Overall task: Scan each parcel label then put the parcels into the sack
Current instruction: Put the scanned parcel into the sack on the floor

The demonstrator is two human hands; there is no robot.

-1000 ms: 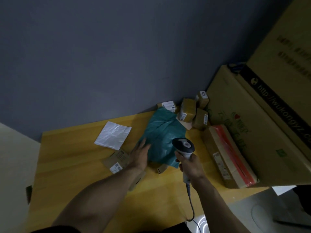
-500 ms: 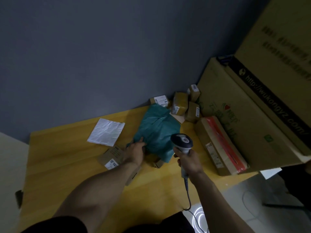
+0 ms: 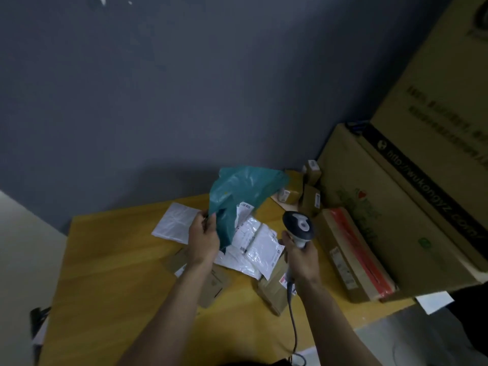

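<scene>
Big stacked cartons (image 3: pixel 412 196) fill the right side, pushed up against the yellow bench (image 3: pixel 105 273); a long box (image 3: pixel 351 260) with red tape lies flat right in front of them. The teal bag (image 3: pixel 245 188) is held up off the bench, hanging crumpled above a pile of white mailers (image 3: pixel 258 247) with printed labels; a white label shows at the bag's lower edge, can't tell if it's stuck to the bag or to a mailer. A clear flat pouch (image 3: pixel 173 223) lies just left of the pile; a flat cardboard parcel (image 3: pixel 214 283) sits under the left forearm and a brown box (image 3: pixel 273 289) under the right wrist. A few small boxes (image 3: pixel 310 199) are bunched in the back corner by the wall. Left hand (image 3: pixel 203 241) has its fingers (image 3: pixel 204 217) pinching the bag's lower left edge; right hand (image 3: pixel 303 257) is wrapped round the scanner (image 3: pixel 299 225) handle, head up, just right of the mailers; its cable (image 3: pixel 293 328) trails down off the bench edge.
</scene>
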